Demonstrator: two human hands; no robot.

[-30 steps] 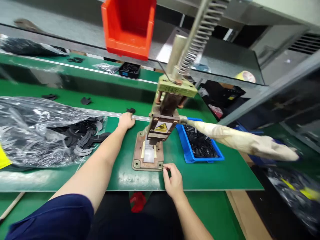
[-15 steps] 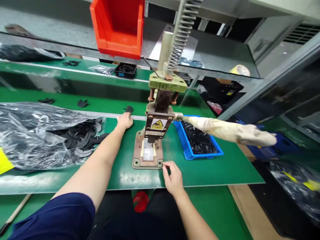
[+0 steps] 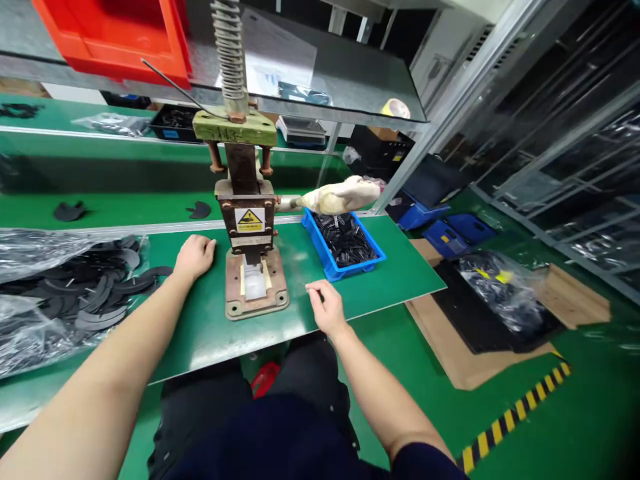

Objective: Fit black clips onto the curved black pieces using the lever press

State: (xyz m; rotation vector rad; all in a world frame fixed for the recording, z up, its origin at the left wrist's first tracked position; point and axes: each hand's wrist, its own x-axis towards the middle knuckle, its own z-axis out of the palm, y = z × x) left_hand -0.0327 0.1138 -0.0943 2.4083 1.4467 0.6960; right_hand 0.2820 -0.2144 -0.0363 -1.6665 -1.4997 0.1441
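Note:
My left hand is at the green bench top, left of a hand press; its fingers are curled in, and whatever they may hold is hidden. My right hand is over the bench just right of the press base, thumb and forefinger bent together. Anything between those fingertips is too small to make out. A pale translucent block sits on the base below the ram. The cloth-wrapped lever sticks out to the right. Behind my left hand, a curved black part lies apart from it.
A clear plastic bag with several curved black parts lies at left. A blue tray of small black pieces stands right of the press. An orange-red bin is above. Cardboard with a bag lies on the floor at right.
The view has swung right, showing more floor. My left hand has drawn back from the curved black part behind it. My right hand has moved away from the press base's corner.

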